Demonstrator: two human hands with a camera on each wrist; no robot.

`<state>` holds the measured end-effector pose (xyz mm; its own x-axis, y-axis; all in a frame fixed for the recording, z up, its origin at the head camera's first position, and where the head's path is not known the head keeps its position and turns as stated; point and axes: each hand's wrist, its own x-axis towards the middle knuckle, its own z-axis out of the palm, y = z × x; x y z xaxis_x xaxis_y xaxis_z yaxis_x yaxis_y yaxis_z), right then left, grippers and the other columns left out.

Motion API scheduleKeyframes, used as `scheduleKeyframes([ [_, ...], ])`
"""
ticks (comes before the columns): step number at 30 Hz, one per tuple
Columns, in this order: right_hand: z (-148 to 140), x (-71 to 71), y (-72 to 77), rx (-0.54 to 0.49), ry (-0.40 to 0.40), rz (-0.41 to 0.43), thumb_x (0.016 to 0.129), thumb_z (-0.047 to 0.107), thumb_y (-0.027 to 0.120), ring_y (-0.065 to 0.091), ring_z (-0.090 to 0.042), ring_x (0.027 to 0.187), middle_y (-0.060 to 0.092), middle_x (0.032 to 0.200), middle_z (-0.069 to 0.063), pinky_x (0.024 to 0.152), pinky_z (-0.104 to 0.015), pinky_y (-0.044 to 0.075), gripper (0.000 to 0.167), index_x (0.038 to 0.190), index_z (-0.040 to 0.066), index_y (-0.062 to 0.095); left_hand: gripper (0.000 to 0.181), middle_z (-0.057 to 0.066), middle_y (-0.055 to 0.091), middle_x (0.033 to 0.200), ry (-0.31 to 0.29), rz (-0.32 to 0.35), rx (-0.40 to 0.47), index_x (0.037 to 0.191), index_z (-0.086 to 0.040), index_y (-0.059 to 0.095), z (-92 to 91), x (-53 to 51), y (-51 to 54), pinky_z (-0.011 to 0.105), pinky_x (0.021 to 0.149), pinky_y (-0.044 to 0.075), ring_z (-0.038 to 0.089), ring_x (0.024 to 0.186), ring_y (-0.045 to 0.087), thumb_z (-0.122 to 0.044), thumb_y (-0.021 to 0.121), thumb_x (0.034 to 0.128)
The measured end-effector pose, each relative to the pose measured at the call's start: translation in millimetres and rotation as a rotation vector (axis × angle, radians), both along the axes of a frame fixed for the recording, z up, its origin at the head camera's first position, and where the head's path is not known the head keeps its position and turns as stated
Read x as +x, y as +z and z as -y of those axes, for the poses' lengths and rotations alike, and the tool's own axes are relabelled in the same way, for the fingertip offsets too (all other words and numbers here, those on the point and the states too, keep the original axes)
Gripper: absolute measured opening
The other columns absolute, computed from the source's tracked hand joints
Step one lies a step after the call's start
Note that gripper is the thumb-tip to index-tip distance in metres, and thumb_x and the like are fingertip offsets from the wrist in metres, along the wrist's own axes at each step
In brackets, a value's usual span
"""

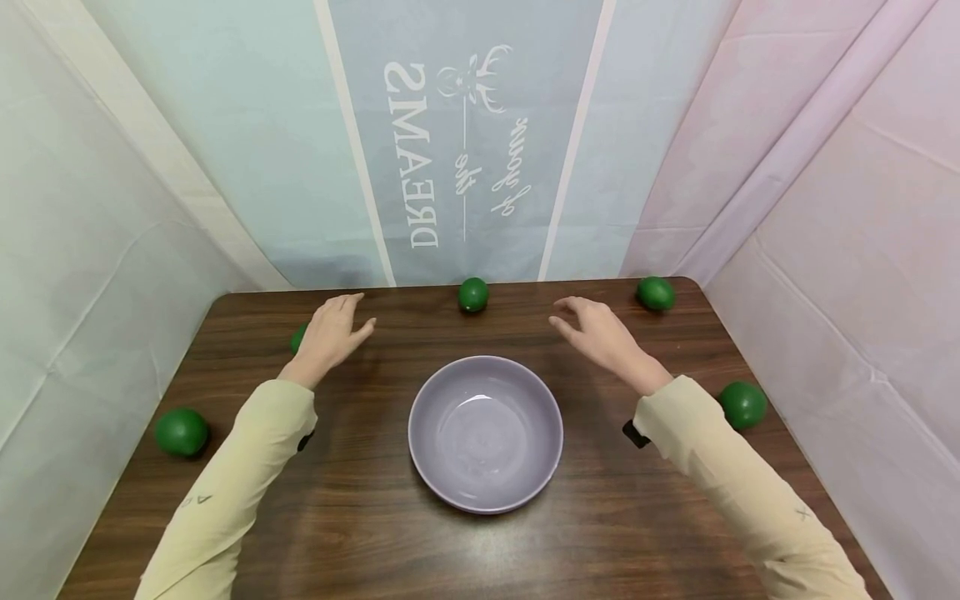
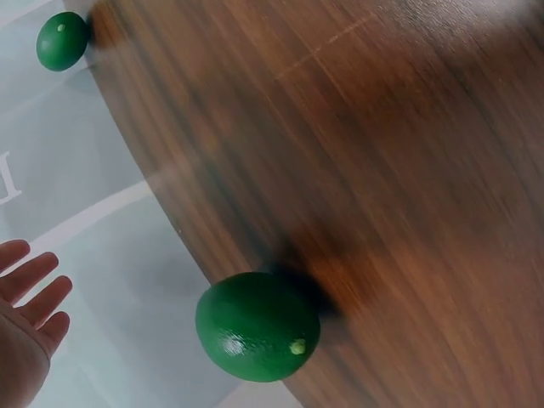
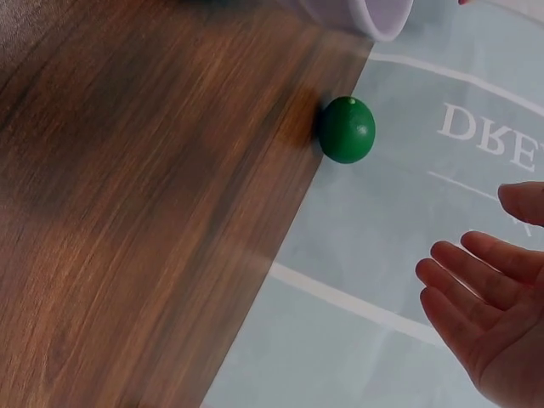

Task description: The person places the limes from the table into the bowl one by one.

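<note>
A round lavender bowl (image 1: 485, 433) stands on the wooden table with nothing inside it. Left of it, my left hand (image 1: 327, 335) hovers with fingers extended and thumb apart, holding nothing. That hand partly covers a green lime (image 1: 297, 337) in the head view; the left wrist view shows a lime (image 2: 257, 326) beside the hand, not touched. My right hand (image 1: 603, 335) is held above the table right of the bowl, fingers slightly bent and grasping nothing. Another lime (image 1: 473, 295) lies at the back edge between the hands, seen also in the right wrist view.
More limes lie near the table's edges: one at the left (image 1: 182, 432), one at the back right (image 1: 656, 293), one by the right forearm (image 1: 742, 405). A printed cloth (image 1: 465, 167) hangs behind the table, and pale cloth walls enclose both sides.
</note>
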<state>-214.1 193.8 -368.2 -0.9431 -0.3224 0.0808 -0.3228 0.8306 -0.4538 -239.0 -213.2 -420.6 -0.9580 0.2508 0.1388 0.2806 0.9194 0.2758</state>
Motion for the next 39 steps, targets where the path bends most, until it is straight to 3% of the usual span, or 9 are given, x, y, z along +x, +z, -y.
scheduleKeyframes([
  [10,2,12.3,1.3,-0.005,0.019,0.007,0.092,0.032,0.050,0.054,-0.030,0.107,0.056,0.120,-0.013,0.087,-0.046,0.043,0.040,0.122,0.004,0.054,0.055,0.026,0.043,0.128,0.055,0.009,0.011,0.131,0.007,0.040,16.2,-3.0,-4.3,0.051,0.102,0.025,0.041,0.122,0.034,-0.032,0.046,0.0927],
  [19,3,18.9,2.4,-0.017,0.030,-0.001,0.092,0.029,0.052,0.055,-0.030,0.104,0.057,0.118,-0.013,0.085,-0.046,0.044,0.037,0.119,0.004,0.056,0.053,0.029,0.045,0.125,0.068,0.020,-0.024,0.129,0.008,0.042,29.2,-4.1,-6.6,0.053,0.098,0.029,0.043,0.117,0.038,-0.031,0.045,0.0931],
  [30,4,26.3,-2.1,-0.020,0.049,-0.052,0.091,0.030,0.053,0.056,-0.028,0.104,0.060,0.114,-0.011,0.086,-0.044,0.044,0.037,0.117,0.004,0.058,0.054,0.030,0.042,0.127,0.092,0.078,-0.041,0.130,0.009,0.041,40.2,-2.2,-10.5,0.054,0.099,0.028,0.044,0.119,0.036,-0.031,0.043,0.0937],
  [39,6,35.1,-2.5,-0.032,0.052,-0.029,0.091,0.029,0.054,0.055,-0.026,0.106,0.059,0.116,-0.010,0.087,-0.044,0.044,0.038,0.118,0.003,0.057,0.054,0.031,0.039,0.130,0.120,0.117,-0.048,0.131,0.009,0.039,48.0,-0.8,-14.2,0.055,0.099,0.026,0.045,0.121,0.033,-0.029,0.044,0.0937],
])
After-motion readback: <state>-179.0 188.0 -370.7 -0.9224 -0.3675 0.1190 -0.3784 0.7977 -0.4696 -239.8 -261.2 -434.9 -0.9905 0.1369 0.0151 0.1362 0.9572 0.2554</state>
